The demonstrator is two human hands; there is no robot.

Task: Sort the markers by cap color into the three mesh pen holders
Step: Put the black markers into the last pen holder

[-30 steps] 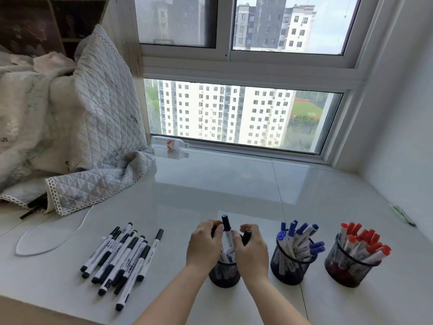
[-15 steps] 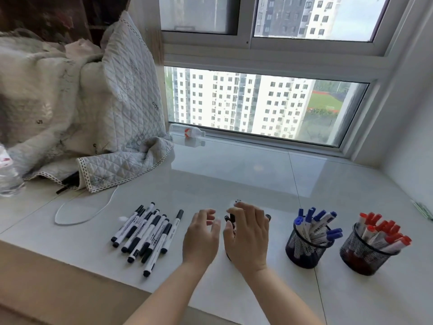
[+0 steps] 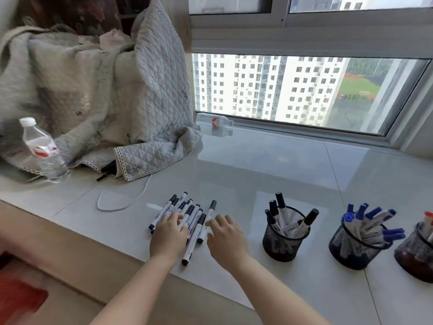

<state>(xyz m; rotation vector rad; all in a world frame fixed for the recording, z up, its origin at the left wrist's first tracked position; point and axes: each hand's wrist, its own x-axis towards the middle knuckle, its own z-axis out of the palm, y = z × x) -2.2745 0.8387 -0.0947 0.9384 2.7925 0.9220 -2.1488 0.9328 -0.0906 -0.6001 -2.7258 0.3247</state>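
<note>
Near the front edge of the white sill (image 3: 269, 165) lies a loose row of black-capped markers (image 3: 187, 214), side by side and angled toward the window. The left hand (image 3: 169, 238) lies flat on the near half of that row, fingers spread, covering the lower ends of several markers; whether any is pinched beneath the palm cannot be told. The right hand (image 3: 226, 238) hovers just beside the row's right end, fingers loosely spread and holding nothing, its fingertips close to the outermost marker.

Toward the right along the front edge stand three mesh holders. The nearest one, the black-cap holder (image 3: 284, 238), has several black-capped markers standing in it at slants. Next is the blue-cap holder (image 3: 353, 247), crowded with blue caps. The red-cap holder (image 3: 414, 256) is cut off by the right frame edge, with only a sliver of red cap showing.

At the left edge, a blurred water bottle (image 3: 42, 148) stands against a quilted blanket (image 3: 105, 90), which probably hides part of a dark pen-like object and a white cord (image 3: 124, 202).
</note>
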